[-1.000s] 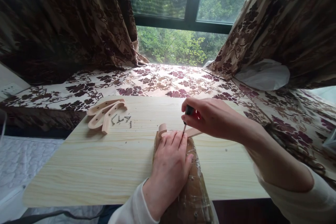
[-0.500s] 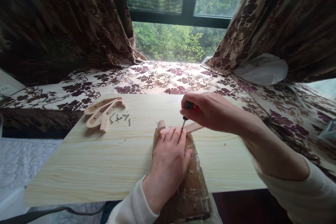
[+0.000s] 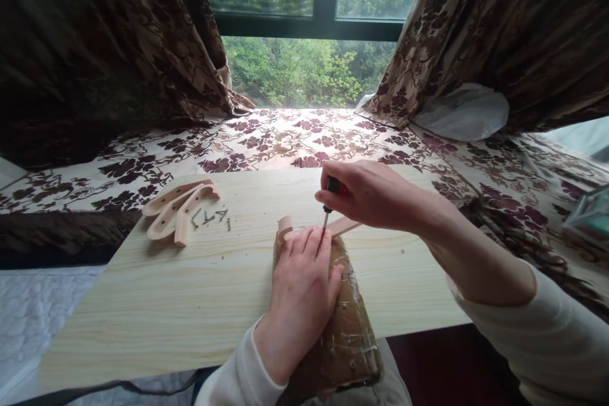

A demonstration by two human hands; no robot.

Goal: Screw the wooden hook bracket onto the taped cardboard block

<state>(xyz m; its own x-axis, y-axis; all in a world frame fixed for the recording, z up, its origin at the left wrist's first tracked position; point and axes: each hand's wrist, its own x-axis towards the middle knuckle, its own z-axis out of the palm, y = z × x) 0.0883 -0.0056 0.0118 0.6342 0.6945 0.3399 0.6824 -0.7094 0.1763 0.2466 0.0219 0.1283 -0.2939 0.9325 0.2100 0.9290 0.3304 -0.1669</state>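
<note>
My right hand [image 3: 361,193] is wrapped round the dark handle of a screwdriver [image 3: 332,186], whose thin shaft points down. Its tip ends at the fingertips of my left hand [image 3: 304,279], hidden between them. With fingers laid flat, my left hand presses a pale curved wooden piece [image 3: 346,226] onto a brown block wrapped in clear tape [image 3: 352,330]. One curled end of the wooden piece shows left of my fingers; its straight end reaches out to the right, below my right hand.
Several curved wooden pieces with holes [image 3: 183,216] lie at the table's left, beside several loose screws [image 3: 208,218]. The light wooden table [image 3: 157,304] meets a flower-patterned ledge [image 3: 285,139]. A clear box [image 3: 590,219] stands far right.
The whole view has shifted slightly, moving the window and table leftward in the picture. Both hands keep nearly the same pose, and the screwdriver handle looks a little more upright.
</note>
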